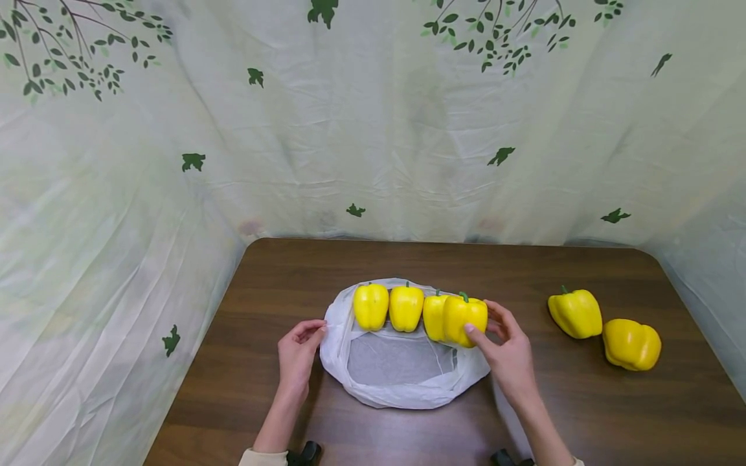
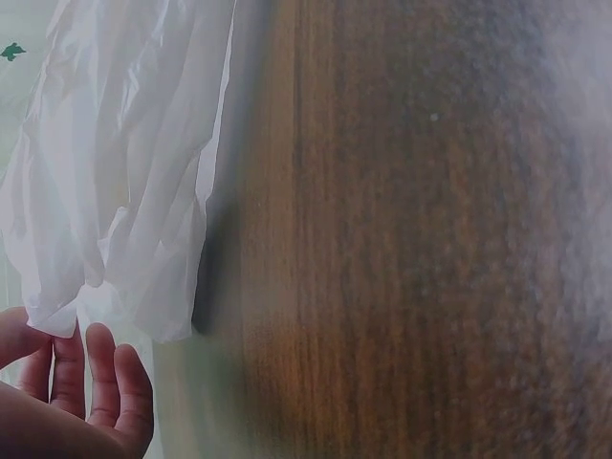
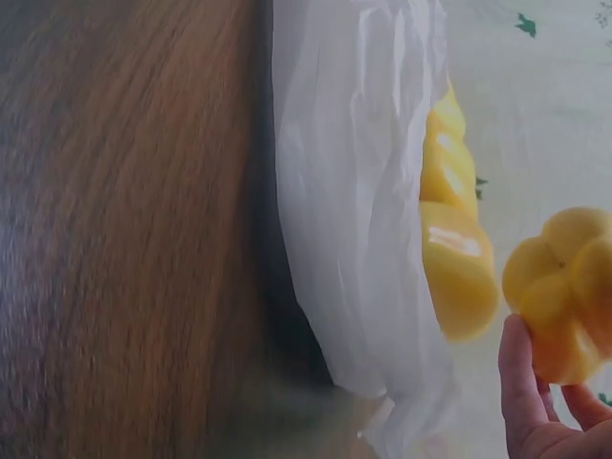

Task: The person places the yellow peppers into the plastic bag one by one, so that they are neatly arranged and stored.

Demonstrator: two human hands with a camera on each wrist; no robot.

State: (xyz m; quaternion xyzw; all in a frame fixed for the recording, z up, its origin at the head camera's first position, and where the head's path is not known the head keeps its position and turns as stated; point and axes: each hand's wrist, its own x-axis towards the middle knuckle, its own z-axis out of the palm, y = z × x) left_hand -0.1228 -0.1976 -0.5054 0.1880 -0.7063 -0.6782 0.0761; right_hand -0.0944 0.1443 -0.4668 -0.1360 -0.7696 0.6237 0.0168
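Note:
A white plastic bag (image 1: 402, 396) lies on the table with its mouth spread wide and its rim folded out. Three yellow bell peppers, among them the leftmost pepper (image 1: 370, 307) and the middle pepper (image 1: 406, 309), stand in a row along its far side. My left hand (image 1: 300, 356) pinches the bag's left rim between thumb and fingers; the left wrist view shows the white plastic (image 2: 115, 172) at the fingertips. Over the right part of the bag, my right hand (image 1: 513, 356) grips another yellow bell pepper (image 1: 466, 321), which partly hides the third pepper (image 1: 433, 317) behind it.
Two more yellow bell peppers, one upright (image 1: 576, 314) and one on its side (image 1: 632, 344), rest on the right of the brown wooden table (image 1: 245, 388). A pale curtain (image 1: 379, 129) with leaf patterns hangs behind and beside the table.

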